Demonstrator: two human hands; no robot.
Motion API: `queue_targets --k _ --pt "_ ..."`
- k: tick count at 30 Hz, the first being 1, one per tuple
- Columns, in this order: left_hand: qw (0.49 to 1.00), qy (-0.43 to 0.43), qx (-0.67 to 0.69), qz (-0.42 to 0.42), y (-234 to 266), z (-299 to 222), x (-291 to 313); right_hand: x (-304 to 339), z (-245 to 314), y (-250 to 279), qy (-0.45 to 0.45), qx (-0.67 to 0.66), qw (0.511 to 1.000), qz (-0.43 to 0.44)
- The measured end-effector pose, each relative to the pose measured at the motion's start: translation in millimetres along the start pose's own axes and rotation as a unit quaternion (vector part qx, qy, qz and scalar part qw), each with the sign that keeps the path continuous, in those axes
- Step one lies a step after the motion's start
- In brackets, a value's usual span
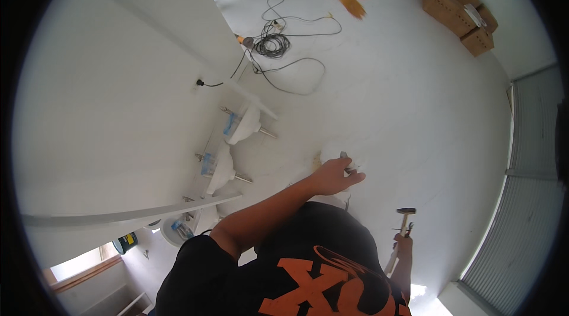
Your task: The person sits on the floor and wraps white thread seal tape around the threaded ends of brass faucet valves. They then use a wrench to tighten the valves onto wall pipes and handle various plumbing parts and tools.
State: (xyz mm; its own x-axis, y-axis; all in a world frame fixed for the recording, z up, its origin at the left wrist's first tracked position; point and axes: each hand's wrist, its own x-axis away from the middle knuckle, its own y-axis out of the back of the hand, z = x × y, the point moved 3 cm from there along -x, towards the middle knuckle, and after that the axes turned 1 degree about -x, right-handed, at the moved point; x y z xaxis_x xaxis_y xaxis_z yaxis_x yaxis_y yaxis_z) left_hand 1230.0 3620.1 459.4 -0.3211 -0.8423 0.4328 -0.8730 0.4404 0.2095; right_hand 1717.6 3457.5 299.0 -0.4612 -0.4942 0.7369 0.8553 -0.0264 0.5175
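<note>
My left hand [335, 178] reaches forward over the pale floor, its thumb and fingers curled around a small grey-and-white piece [345, 159]. Most of that piece is hidden, so I cannot tell its kind. Low on the right, my right hand [403, 243] is closed around the light handle of a hammer [406, 211], whose dark head points forward. Thin metal parts show beside the handle at that hand, too small to name. A tan patch or object [317, 160] lies just left of my left hand.
White washbasins [244, 126] with taps line the left wall. A coiled dark cable [272, 45] sprawls across the floor ahead, near a broom [351, 2]. Open cardboard boxes [450, 10] stand far right; a ribbed grey shutter [515, 221] runs along the right.
</note>
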Motion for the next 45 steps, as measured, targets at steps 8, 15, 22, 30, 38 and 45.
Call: queue_targets --k 8,15,22,30,38,45 --pt "0.988 -0.004 0.002 -0.156 118.3 -58.2 -147.1 -55.2 164.5 -38.7 -0.072 0.226 0.962 0.137" --pt "0.968 0.103 -0.005 -0.227 200.3 -90.4 -263.3 -239.7 369.1 -5.4 -0.047 0.32 0.928 0.184" --pt "0.892 0.103 0.088 -0.432 308.0 -140.5 -312.6 -464.4 689.1 -23.1 0.043 0.419 0.894 0.153" --pt "0.86 0.037 0.141 -0.49 485.3 -159.3 -434.9 -495.6 1032.5 -180.0 0.219 0.255 0.939 0.077" --pt "0.835 0.19 0.193 -0.48 641.0 -121.8 -494.3 -420.6 1141.1 -338.6 0.169 0.386 0.892 0.164" --pt "0.714 0.227 0.294 -0.593 741.2 -72.2 -483.5 -475.2 1261.4 -503.1 0.167 0.601 0.751 0.219"
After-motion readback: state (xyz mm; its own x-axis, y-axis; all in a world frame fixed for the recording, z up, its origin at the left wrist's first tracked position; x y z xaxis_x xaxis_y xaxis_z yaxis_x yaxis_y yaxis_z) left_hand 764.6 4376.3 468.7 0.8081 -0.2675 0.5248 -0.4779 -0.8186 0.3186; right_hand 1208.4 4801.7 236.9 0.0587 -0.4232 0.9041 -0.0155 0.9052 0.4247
